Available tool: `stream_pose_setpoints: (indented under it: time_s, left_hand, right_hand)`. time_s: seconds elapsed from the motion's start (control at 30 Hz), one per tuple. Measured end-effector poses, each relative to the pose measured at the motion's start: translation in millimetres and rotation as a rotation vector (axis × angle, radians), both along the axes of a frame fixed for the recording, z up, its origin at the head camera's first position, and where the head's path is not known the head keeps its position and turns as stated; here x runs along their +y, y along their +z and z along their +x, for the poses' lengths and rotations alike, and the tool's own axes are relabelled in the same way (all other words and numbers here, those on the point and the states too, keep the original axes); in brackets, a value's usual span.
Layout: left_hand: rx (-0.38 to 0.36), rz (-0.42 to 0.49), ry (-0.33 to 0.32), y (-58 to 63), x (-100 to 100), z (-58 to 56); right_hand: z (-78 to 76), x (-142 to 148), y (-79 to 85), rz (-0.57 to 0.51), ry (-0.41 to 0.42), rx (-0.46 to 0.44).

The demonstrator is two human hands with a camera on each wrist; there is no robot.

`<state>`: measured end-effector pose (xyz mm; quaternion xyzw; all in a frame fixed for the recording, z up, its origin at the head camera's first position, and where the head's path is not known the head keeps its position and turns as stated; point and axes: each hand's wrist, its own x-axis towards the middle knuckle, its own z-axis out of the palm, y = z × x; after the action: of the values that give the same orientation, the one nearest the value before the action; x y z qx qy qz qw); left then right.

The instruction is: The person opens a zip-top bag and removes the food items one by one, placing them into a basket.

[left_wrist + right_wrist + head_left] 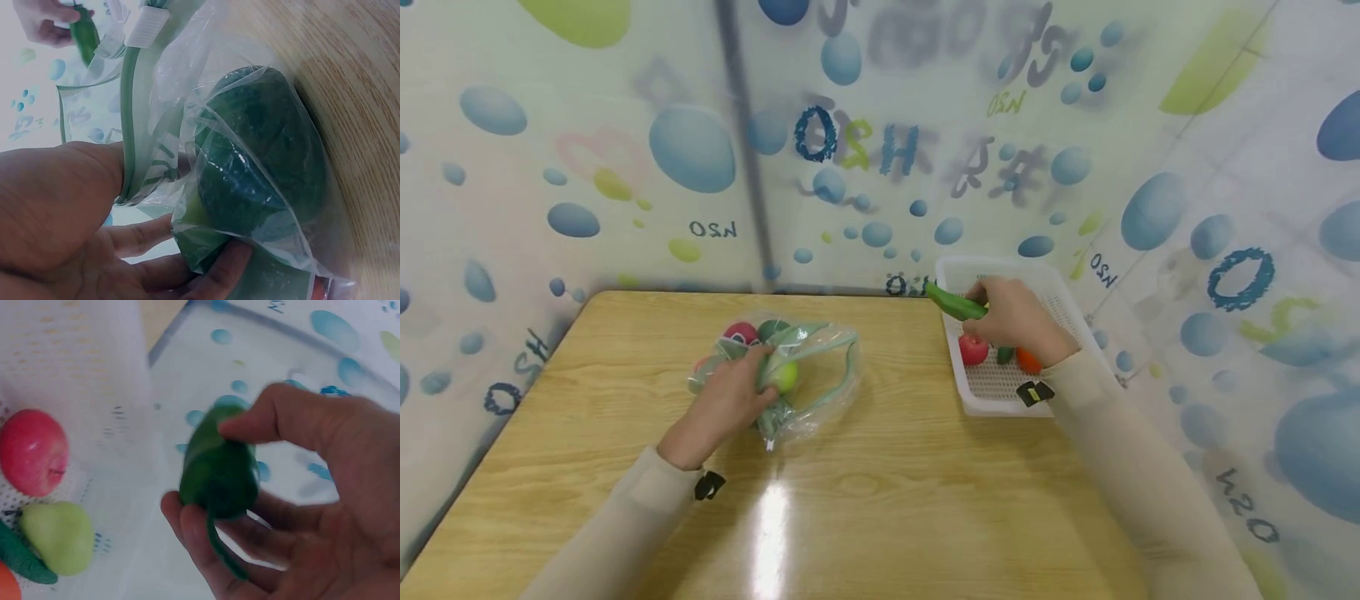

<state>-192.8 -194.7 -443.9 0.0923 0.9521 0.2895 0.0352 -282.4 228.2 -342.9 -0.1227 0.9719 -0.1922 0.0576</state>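
Right hand (1015,315) is pinching a green pepper (955,303) between thumb and curled fingers; the pepper is lying aslant in the grip, its stem trailing toward the palm in the right wrist view, and in the head view it is showing across the left rim of a white perforated basket (966,387). Left hand (730,404) is gripping a clear plastic bag (797,404), thumb at the green zip strip (129,125), other fingers bending beneath the plastic. Bag is resting on the wood-grained bench (880,500), well apart from the basket, and is holding a large dark green rounded item (262,156), a lime-green round item (787,377) and a red item (741,333); plastic folds are blurring their exact kinds. A white slider (147,26) is sitting on the zip. Basket is standing at the bench's far right, holding a red apple (973,350), a pale green pear (59,537), a cucumber (25,553) lying beside the pear, and an orange-coloured item (1028,361) partly hidden. Pale sleeves (625,517) are covering both forearms; a wall (925,229) printed with blue drops is rising behind.
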Motion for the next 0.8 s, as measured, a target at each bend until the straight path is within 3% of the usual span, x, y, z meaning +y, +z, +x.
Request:
stream_pose_setpoints:
  time_s: [0.27,0.57,0.8]
  left_hand:
    - [-0.019,0.012,0.013,-0.2,1,0.5]
    - [-0.037,0.014,0.016,-0.8,2,-0.9]
    - [-0.034,0.008,0.013,-2.2,1,-5.2]
  right_hand:
    - [-28.6,8,-13.7,0.039,-0.146,-0.020]
    - [-57.5,6,-39.4,0.110,-0.116,-0.074]
    - [-74.5,-1,-48.7,0.093,-0.140,-0.125]
